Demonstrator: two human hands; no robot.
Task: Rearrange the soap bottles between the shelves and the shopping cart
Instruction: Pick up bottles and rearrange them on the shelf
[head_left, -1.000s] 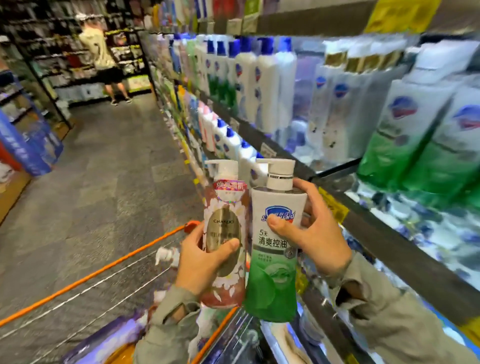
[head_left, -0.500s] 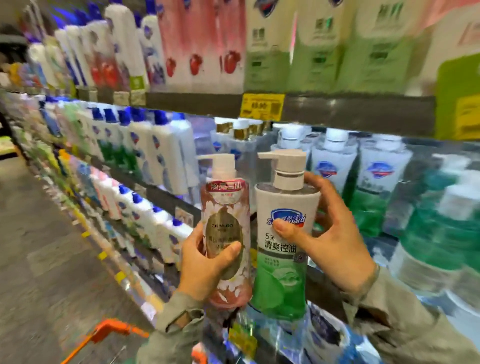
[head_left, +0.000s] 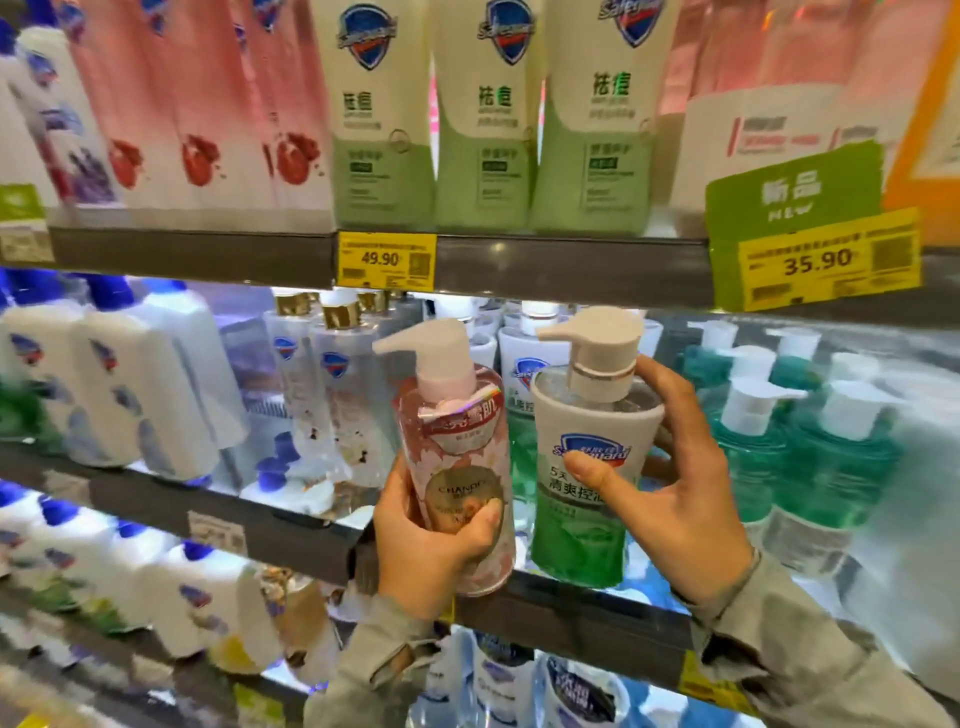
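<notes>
Shelves (head_left: 545, 265) packed with soap fill the view, with tall green-and-white bottles (head_left: 485, 130) on the upper tier and pump bottles below. On the middle shelf (head_left: 291, 540), teal pump bottles (head_left: 831, 457) stand at the right, gold-capped clear bottles (head_left: 343, 405) at the left, and white badge-marked pump bottles (head_left: 522, 364) directly behind the raised hands. The shopping cart is out of view.

A person holds two bottles upright and side by side before that middle shelf, labels toward the camera, apparently to match them against the stock. The green bottle (head_left: 587, 499), on the right, has its base level with the shelf's front edge; whether it rests there cannot be told. Look-alike stock behind it suggests this is its slot. The pink bottle (head_left: 457, 467) is just beside it, with no similar bottle seen nearby, so it likely belongs elsewhere.

The right hand (head_left: 685, 509) grips the green bottle high up, thumb pressed on the badge and fingers curled round the back of its shoulder, a hold that suits pushing it inward. The left hand (head_left: 431, 551) wraps the pink bottle's lower half, thumb across the gold label. Yellow price tags (head_left: 385, 259) hang on the upper shelf's edge, one marked 49.90, another 35.90.
</notes>
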